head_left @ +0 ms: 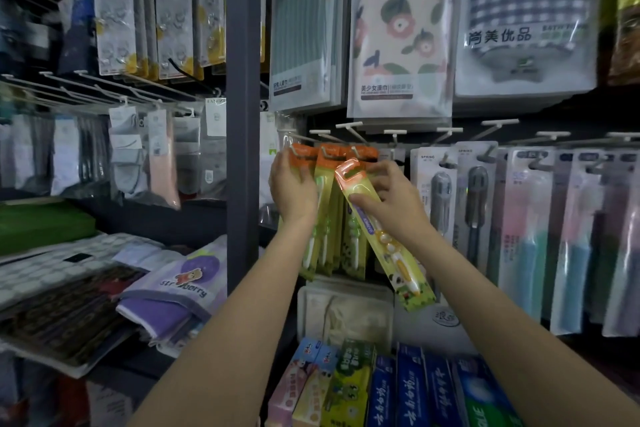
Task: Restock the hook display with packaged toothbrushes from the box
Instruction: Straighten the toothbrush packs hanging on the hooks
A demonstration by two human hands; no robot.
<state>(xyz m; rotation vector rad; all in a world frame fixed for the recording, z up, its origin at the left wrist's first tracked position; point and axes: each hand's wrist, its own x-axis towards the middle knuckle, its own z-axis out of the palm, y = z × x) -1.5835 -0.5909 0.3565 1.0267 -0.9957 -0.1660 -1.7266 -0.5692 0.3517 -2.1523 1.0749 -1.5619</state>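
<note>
The hook display [450, 135] filled the wall ahead, rows of white hooks above hanging packs, with grey and pastel toothbrush packs [526, 225] to the right and toothpaste boxes [398, 388] on the shelf below. At the left end of that row hung the yellow packs [329, 218] with orange tops, on neighbouring hooks. The box named in the task was not in view. The left hand [292, 189] lay against the front of the leftmost hung packs, fingers curved over their upper part, apparently steadying them. The right hand [388, 198] pinched one loose pack [377, 229] between thumb and fingers near its top, tilted, its orange header with the hang hole sitting just below the hook tips and not yet threaded. The step in hand looked like hanging this pack. The next move would call for lifting the header, lining the hole with a hook tip [355, 149], and sliding it back while the left hand kept the row from swinging.
</note>
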